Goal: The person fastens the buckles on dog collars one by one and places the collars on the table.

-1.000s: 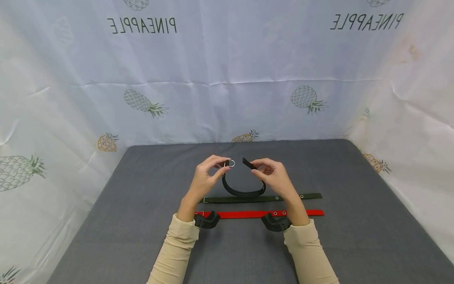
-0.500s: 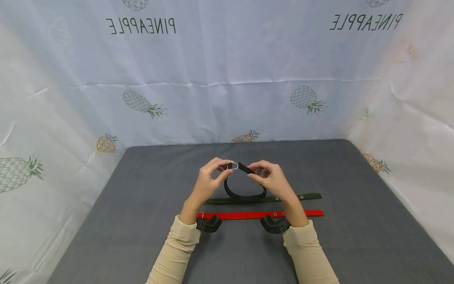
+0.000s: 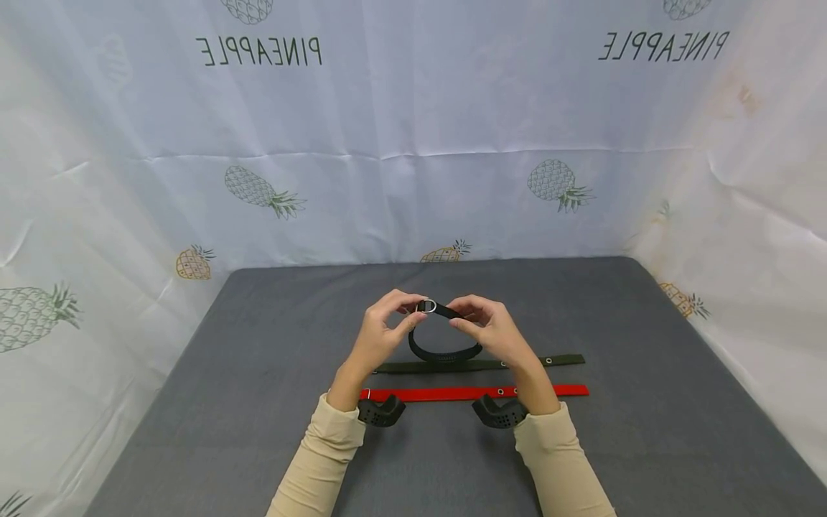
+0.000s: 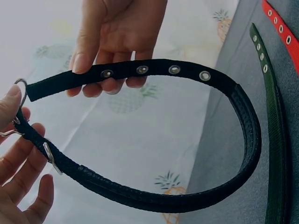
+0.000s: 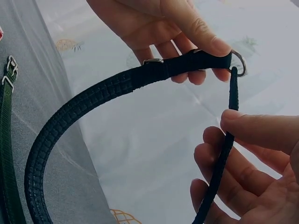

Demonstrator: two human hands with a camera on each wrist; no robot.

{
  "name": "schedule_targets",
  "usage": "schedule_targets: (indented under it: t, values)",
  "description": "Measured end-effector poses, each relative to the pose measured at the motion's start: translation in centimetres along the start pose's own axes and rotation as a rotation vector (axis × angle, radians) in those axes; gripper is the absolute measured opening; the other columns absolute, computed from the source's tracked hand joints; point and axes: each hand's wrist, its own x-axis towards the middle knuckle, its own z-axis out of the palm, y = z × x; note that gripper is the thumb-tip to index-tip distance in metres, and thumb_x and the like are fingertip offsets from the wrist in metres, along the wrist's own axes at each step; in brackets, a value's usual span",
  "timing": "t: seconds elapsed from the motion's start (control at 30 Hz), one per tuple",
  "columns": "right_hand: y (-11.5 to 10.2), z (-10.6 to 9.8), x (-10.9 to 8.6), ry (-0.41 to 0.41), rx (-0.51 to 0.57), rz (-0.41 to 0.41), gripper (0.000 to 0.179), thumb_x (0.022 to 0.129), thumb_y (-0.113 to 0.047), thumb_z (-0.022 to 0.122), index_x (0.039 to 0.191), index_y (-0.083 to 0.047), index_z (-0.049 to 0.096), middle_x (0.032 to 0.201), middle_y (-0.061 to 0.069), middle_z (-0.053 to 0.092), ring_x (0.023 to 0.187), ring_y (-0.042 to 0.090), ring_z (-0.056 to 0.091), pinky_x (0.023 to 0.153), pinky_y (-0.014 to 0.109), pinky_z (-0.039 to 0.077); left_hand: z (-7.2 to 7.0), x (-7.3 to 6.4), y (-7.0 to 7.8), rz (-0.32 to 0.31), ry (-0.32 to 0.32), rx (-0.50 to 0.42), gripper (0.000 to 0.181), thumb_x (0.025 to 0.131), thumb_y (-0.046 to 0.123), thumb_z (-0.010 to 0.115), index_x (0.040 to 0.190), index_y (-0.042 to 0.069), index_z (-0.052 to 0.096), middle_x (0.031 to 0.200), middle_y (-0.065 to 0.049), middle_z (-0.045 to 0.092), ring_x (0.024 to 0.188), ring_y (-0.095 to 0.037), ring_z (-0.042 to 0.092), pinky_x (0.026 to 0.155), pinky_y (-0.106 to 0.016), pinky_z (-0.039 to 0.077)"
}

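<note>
A black collar (image 3: pixel 446 356) hangs in a loop between both hands, above the table. My left hand (image 3: pixel 380 330) pinches its buckle end between thumb and fingers, at the metal ring (image 5: pixel 243 62). A metal buckle (image 4: pixel 52 158) sits a little further along the band. With thumb and fingers my right hand (image 3: pixel 496 329) pinches the other end, a flat strap (image 4: pixel 128 69) with several metal eyelets. In both wrist views the strap's tip lies right at the ring; whether it passes through, I cannot tell.
Below the black collar a green collar (image 3: pixel 446 367) lies stretched across the grey table (image 3: pixel 258 402). Nearer to me lies a red collar (image 3: pixel 439 394), parallel to it. A white curtain (image 3: pixel 413 108) with pineapple prints hangs behind and beside the table.
The hands have come closer together. The strap's tip, apart from the ring a second ago, has moved left to it, while the left hand moved slightly right with the ring.
</note>
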Motion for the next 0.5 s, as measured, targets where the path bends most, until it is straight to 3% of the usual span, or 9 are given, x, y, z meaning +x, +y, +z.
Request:
schedule_targets:
  t: [0.1,0.4,0.5]
  values:
    - [0.06,0.01,0.0,-0.003,0.006,-0.003,0.023,0.091,-0.004,0.064,0.113,0.003,0.064,0.107,0.026,0.066,0.088,0.022,0.064,0.076,0.021,0.051,0.07,-0.05,-0.09,0.01,0.003,0.002,0.025,0.083,-0.001,0.07,0.107,0.004,0.069,0.09,-0.012,0.066,0.085,-0.019,0.059,0.08,-0.033,0.054]
    - [0.2,0.04,-0.06,-0.002,-0.005,-0.02,0.022,0.09,-0.004,0.064,0.112,0.002,0.065,0.106,0.024,0.066,0.083,0.011,0.062,0.075,0.021,0.052,0.23,-0.07,-0.17,0.022,-0.005,-0.001,0.024,0.082,-0.002,0.071,0.106,0.003,0.069,0.089,-0.012,0.065,0.083,-0.019,0.058,0.079,-0.039,0.054]
    - [0.22,0.08,-0.04,-0.006,-0.014,-0.025,0.022,0.09,-0.004,0.064,0.112,0.002,0.065,0.107,0.024,0.066,0.083,0.009,0.062,0.074,0.021,0.052,0.25,-0.05,-0.16,0.011,-0.01,-0.002,0.023,0.082,-0.002,0.071,0.105,0.003,0.07,0.09,-0.012,0.066,0.083,-0.017,0.057,0.079,-0.036,0.054]
